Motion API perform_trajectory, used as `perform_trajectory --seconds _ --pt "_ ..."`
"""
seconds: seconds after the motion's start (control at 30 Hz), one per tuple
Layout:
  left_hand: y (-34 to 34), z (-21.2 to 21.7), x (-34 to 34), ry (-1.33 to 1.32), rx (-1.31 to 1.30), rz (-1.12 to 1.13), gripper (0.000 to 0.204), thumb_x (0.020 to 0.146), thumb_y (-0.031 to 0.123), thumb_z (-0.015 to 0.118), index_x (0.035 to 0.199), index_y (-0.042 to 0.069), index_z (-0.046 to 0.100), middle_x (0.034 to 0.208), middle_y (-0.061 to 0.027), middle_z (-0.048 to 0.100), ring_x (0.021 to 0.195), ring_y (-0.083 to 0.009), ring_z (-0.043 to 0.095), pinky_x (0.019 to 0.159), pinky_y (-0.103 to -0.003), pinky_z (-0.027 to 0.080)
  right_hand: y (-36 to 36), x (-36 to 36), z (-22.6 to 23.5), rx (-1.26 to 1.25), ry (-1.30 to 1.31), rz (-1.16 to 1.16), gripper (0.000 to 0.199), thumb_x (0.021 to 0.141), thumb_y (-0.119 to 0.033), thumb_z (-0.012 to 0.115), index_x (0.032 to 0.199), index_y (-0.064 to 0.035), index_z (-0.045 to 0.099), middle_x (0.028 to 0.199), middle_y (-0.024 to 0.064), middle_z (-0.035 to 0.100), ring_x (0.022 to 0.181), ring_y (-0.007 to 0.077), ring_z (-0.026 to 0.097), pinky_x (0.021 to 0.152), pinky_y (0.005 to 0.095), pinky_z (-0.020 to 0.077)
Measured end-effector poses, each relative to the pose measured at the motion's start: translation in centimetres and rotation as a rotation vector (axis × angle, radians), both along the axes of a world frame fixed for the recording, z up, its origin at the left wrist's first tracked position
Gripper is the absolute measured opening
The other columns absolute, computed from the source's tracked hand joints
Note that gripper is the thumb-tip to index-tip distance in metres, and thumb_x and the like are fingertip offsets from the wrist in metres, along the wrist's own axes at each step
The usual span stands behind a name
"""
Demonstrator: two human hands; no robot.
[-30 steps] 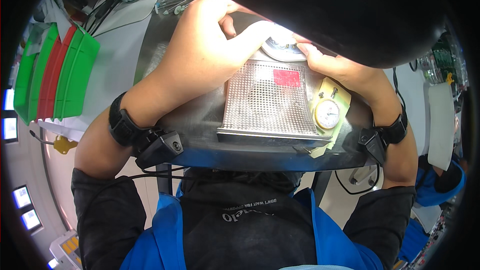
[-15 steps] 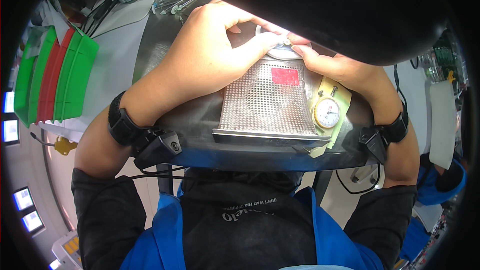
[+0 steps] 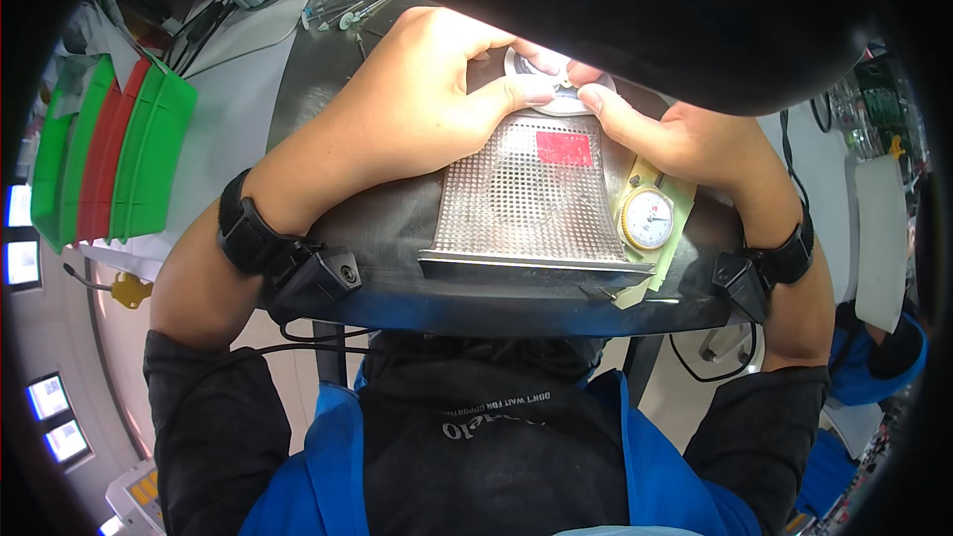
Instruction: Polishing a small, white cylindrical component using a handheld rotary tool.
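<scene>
Both my hands meet over a small round whitish dish (image 3: 571, 109) with a pale rim at the far side of the bench. My left hand (image 3: 422, 89) comes in from the left, thumb and fingertips drawn together above the dish. From the right, my right hand (image 3: 685, 139) brings its thumb and a fingertip to the same spot, partly under the dark shape overhead. Something tiny and light shows between the fingertips; glare and the fingers leave its kind unclear. On the near side of the dish lies a perforated metal plate (image 3: 516, 203) with a red label (image 3: 563, 149).
A large black rounded object (image 3: 635, 20) hangs over the far side. A round dial gauge (image 3: 647, 218) lies on yellow-green paper (image 3: 667, 263) right of the plate. Thin pointed tools (image 3: 347, 15) lie at far left. Green and red bins (image 3: 149, 154) stand left.
My left thumb and fingers have shifted slightly, and more of the dish shows. The right thumb has moved a little. The black shape overhead sits slightly higher and left in view.
</scene>
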State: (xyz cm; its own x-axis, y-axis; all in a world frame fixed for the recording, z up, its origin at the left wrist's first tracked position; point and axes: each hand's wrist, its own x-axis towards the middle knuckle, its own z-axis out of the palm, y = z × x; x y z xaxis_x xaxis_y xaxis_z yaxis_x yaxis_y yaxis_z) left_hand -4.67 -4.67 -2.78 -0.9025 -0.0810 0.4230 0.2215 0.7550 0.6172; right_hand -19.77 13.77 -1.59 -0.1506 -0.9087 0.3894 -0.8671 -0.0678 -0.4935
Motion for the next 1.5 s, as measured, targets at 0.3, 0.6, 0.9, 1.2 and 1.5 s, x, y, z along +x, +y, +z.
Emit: perform_trajectory --seconds 0.3,0.6,0.9,1.2,1.5 --pt "1.3 1.4 1.6 -0.059 0.325 -0.119 0.023 0.086 0.015 0.066 0.101 -0.004 0.069 0.090 -0.0152 0.070 0.084 -0.0180 0.068 0.082 -0.030 0.053 0.8 0.3 0.1 -0.181 0.045 0.063 0.028 0.068 -0.020 0.080 0.088 -0.0031 0.069 0.075 0.0106 0.066 0.064 0.0249 0.064 0.059 0.0312 0.0503" --pt "2.3 1.0 2.3 -0.136 0.436 -0.166 0.031 0.087 0.006 0.068 0.115 -0.003 0.061 0.112 -0.0140 0.065 0.106 -0.0222 0.061 0.098 -0.034 0.044 0.7 0.8 1.4 -0.212 0.418 0.082 0.033 0.068 -0.033 0.078 0.077 -0.0032 0.066 0.064 0.0074 0.061 0.055 0.0236 0.059 0.055 0.0315 0.0474" --pt "2.6 1.5 2.2 -0.108 0.329 -0.212 0.045 0.085 0.009 0.071 0.124 -0.005 0.054 0.116 -0.0157 0.063 0.110 -0.0224 0.059 0.101 -0.034 0.043 0.8 1.1 1.1 -0.275 0.538 0.100 0.031 0.069 -0.029 0.076 0.088 -0.0041 0.070 0.083 0.0093 0.068 0.072 0.0235 0.065 0.068 0.0318 0.0512" --pt "2.7 2.0 2.3 -0.125 0.225 -0.180 0.049 0.083 0.012 0.073 0.125 -0.006 0.053 0.115 -0.0161 0.064 0.108 -0.0220 0.061 0.098 -0.034 0.045 1.0 0.9 0.4 -0.311 0.516 0.093 0.034 0.066 -0.026 0.077 0.091 -0.0047 0.070 0.089 0.0095 0.069 0.079 0.0245 0.065 0.072 0.0343 0.0520" --pt "2.3 1.8 2.0 -0.028 0.077 -0.188 0.049 0.080 0.018 0.077 0.119 -0.006 0.057 0.107 -0.0169 0.067 0.101 -0.0224 0.064 0.092 -0.031 0.048 1.0 1.0 1.0 -0.178 0.458 0.107 0.033 0.065 -0.027 0.077 0.086 -0.0031 0.068 0.085 0.0102 0.066 0.078 0.0261 0.063 0.072 0.0342 0.0514"
